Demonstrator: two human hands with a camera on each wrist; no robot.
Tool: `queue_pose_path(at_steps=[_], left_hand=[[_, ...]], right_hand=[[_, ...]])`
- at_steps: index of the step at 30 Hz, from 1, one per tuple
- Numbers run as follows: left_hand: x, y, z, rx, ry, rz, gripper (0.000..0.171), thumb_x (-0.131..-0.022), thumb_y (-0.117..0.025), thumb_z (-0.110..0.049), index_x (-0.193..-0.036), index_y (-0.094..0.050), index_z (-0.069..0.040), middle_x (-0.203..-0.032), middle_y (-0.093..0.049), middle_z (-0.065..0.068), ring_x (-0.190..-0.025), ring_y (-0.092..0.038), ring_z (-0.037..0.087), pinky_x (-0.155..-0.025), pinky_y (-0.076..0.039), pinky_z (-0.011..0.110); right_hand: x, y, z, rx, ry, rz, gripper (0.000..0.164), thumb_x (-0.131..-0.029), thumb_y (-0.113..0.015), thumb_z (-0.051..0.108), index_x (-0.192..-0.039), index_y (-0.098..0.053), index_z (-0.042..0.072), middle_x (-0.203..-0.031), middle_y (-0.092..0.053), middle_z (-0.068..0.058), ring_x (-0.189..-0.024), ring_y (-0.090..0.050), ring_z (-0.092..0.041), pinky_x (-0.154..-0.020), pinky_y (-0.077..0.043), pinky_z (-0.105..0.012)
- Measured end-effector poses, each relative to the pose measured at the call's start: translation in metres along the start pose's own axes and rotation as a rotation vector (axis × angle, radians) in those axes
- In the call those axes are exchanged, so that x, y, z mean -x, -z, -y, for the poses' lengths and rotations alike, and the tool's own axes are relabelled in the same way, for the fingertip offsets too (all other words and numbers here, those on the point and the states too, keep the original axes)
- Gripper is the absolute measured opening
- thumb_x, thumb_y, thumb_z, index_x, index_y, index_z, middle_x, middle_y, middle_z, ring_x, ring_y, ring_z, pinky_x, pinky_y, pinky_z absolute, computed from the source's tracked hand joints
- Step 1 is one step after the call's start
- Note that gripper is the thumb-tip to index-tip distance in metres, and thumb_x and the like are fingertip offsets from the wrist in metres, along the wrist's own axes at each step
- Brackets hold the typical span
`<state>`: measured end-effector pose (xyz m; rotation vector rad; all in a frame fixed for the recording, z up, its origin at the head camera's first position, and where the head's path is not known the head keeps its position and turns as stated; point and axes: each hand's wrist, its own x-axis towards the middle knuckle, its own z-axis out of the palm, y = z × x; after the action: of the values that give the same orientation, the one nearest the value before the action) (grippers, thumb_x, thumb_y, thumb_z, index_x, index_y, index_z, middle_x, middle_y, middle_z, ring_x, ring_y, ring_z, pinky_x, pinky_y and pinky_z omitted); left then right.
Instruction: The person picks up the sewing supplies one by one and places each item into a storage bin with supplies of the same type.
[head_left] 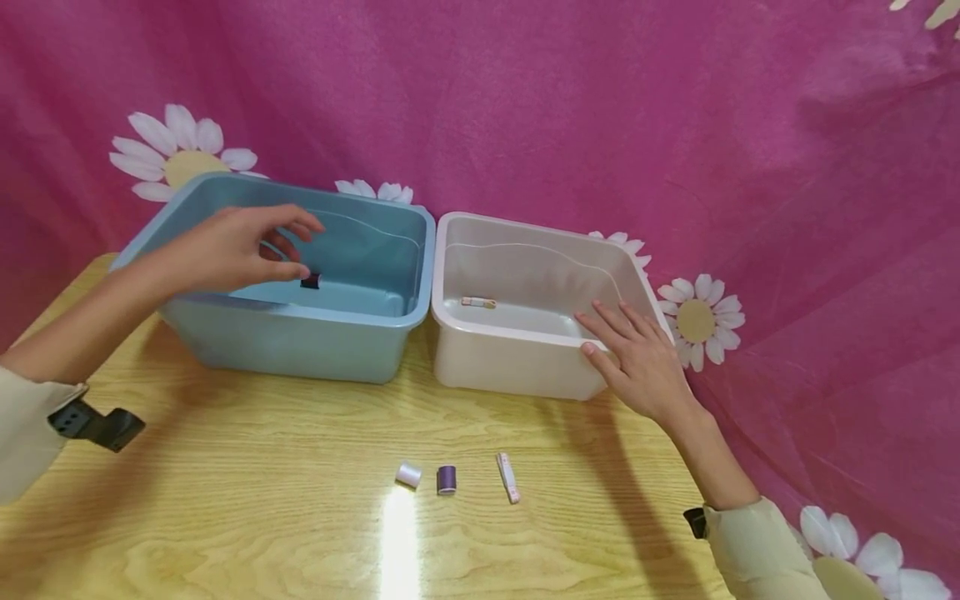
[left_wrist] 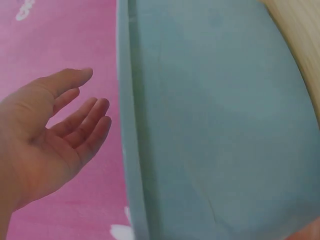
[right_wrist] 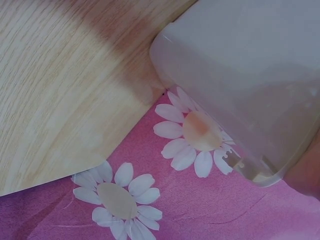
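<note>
My left hand point(head_left: 243, 246) is over the blue bin point(head_left: 300, 342), its fingers loosely bent and parted from the thumb. The left wrist view shows this hand point(left_wrist: 60, 130) with nothing in it. A dark thread spool point(head_left: 311, 282) shows inside the blue bin, just past the thumb tip in the head view. My right hand point(head_left: 637, 358) is at the front right corner of the off-white bin point(head_left: 517, 362), fingers spread and extended over its rim. Inside that bin lies a small folded tape-like strip point(head_left: 478, 302).
On the wooden table point(head_left: 262, 500), in front of the bins, lie a white thread spool point(head_left: 408, 475), a purple thread spool point(head_left: 447, 480) and a folded white measuring tape point(head_left: 507, 478). A pink flowered cloth point(head_left: 525, 108) hangs behind the bins.
</note>
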<state>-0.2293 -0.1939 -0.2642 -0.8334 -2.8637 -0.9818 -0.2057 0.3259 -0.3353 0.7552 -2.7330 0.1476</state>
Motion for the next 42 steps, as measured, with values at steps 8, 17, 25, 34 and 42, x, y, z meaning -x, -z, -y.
queue_pose_path(at_steps=[8,17,25,34,42], left_hand=[[0.017,-0.011,-0.049,0.077,-0.234,0.03,0.049,-0.084,-0.081,-0.006,-0.128,-0.061,-0.009,-0.118,-0.066,0.008,-0.097,-0.068,0.022,-0.086,-0.055,0.042],[0.029,-0.037,-0.092,0.052,-0.41,0.111,0.049,-0.085,-0.08,-0.008,-0.13,-0.061,-0.013,-0.122,-0.063,-0.002,-0.101,-0.065,0.013,-0.086,-0.055,0.036],[0.037,-0.077,-0.099,0.007,-0.399,0.209,0.047,-0.088,-0.077,-0.012,-0.132,-0.06,-0.015,-0.125,-0.062,-0.003,-0.107,-0.061,0.014,-0.09,-0.053,0.037],[0.042,-0.117,-0.088,0.051,-0.329,0.292,0.045,-0.091,-0.075,-0.015,-0.133,-0.059,-0.015,-0.131,-0.057,-0.003,-0.116,-0.057,0.019,-0.096,-0.05,0.041],[0.046,-0.15,-0.077,0.007,-0.296,0.356,0.041,-0.094,-0.071,-0.025,-0.133,-0.059,-0.017,-0.133,-0.057,0.001,-0.122,-0.055,0.021,-0.098,-0.048,0.043]], right_hand=[[0.001,-0.001,0.0,-0.004,0.002,-0.011,0.051,-0.102,-0.048,0.045,-0.149,-0.05,0.025,-0.154,-0.042,-0.006,-0.142,-0.031,-0.04,-0.11,-0.024,-0.063],[0.0,0.0,0.001,-0.009,0.01,-0.032,0.049,-0.103,-0.049,0.043,-0.148,-0.051,0.024,-0.153,-0.043,-0.007,-0.142,-0.032,-0.038,-0.111,-0.024,-0.061],[0.0,0.0,0.0,-0.005,0.002,-0.015,0.049,-0.103,-0.048,0.044,-0.148,-0.051,0.025,-0.155,-0.042,-0.005,-0.143,-0.031,-0.037,-0.111,-0.023,-0.061],[0.0,0.0,0.0,-0.007,0.0,-0.017,0.049,-0.103,-0.049,0.045,-0.148,-0.051,0.025,-0.154,-0.042,-0.005,-0.143,-0.031,-0.037,-0.111,-0.024,-0.062],[0.0,0.0,0.001,-0.002,-0.008,-0.006,0.049,-0.103,-0.049,0.045,-0.148,-0.051,0.026,-0.155,-0.041,-0.004,-0.143,-0.031,-0.037,-0.111,-0.024,-0.062]])
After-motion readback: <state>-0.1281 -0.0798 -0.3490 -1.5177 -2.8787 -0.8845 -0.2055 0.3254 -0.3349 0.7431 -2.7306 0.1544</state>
